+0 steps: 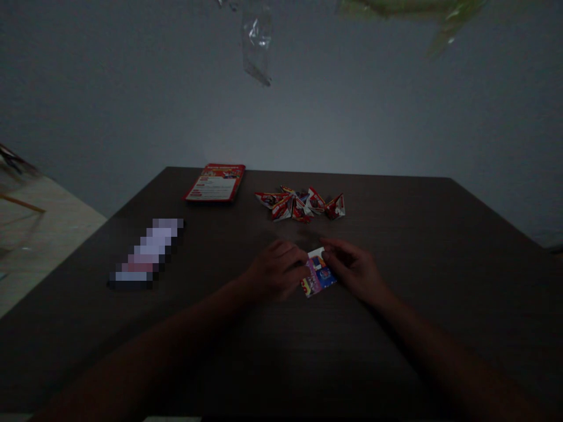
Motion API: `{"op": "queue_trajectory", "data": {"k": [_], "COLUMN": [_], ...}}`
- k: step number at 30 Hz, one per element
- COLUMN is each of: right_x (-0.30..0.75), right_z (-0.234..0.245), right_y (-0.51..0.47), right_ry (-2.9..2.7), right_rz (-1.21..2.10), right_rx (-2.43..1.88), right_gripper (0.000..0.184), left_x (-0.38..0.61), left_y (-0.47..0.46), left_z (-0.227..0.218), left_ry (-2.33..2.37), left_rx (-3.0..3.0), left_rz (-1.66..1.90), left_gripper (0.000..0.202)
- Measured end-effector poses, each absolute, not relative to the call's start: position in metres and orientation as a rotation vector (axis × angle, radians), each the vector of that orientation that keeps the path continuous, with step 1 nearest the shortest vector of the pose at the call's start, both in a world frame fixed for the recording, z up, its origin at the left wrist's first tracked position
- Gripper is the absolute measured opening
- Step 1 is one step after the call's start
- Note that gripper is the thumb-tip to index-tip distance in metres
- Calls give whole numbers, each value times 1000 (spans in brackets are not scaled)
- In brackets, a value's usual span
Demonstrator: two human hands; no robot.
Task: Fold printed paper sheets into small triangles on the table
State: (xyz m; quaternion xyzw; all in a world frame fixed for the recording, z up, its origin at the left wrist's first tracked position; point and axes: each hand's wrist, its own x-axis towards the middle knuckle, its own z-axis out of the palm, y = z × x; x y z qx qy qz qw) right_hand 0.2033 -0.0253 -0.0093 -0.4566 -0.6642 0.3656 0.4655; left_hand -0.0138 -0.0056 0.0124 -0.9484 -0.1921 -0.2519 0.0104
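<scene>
The table [422, 228] is dark brown, with a faint grain, and it takes most of the view. Its far edge stands close to a plain grey wall [373, 117]. The room is dim. At the left, beyond the table, a pale floor [65, 214] is seen, and on it a thin brown stick [23, 203].

On the table, at the far left part, lies a red booklet [214, 183] with a white printed panel. Nearer, to the left, lies a phone [147, 252]; its screen is blurred into squares. To the right of the booklet there is a cluster of red and white folded pieces [300, 205], which touch or overlap each other. High in the view, before the wall, a clear plastic bag [257, 47] shows, and to its right a yellow-green film [391, 7], cut by the upper border.

The card [319, 278], small and colourful, is near the middle of the table, between the two hands and nearer than the folded pieces. The left hand [278, 268] holds its left side with bent fingers, which cover part of it. The right hand [355, 271] holds its upper right edge, thumb and finger narrow. Whether the card touches the table, I cannot tell.
</scene>
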Motion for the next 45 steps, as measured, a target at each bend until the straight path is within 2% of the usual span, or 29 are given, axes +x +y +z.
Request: {"op": "queue_trajectory", "data": {"k": [4, 9, 16, 28, 38, 45], "right_x": [202, 208, 211, 214, 212, 214], "right_z": [-8, 0, -1, -2, 0, -2], "right_y": [-24, -23, -22, -20, -22, -19], "right_ry": [-1694, -1977, -2210, -2548, -2576, -2503], "right_rz": [856, 618, 496, 1, -52, 112], "right_rx": [-1152, -1080, -1005, -1044, -1040, -1122], "right_gripper": [27, 22, 23, 19, 17, 16], "left_x": [-12, -13, -15, -17, -22, -22], "left_y": [-5, -1, 4, 0, 0, 3], "left_z": [14, 11, 5, 8, 10, 8], "left_ry": [-512, -692, -906, -828, -804, -997], "left_rx": [-2977, -2896, -2883, -2953, -2972, -3013], "left_rz": [-596, -488, -512, -412, -381, -440], "left_gripper": [14, 13, 13, 17, 18, 22]}}
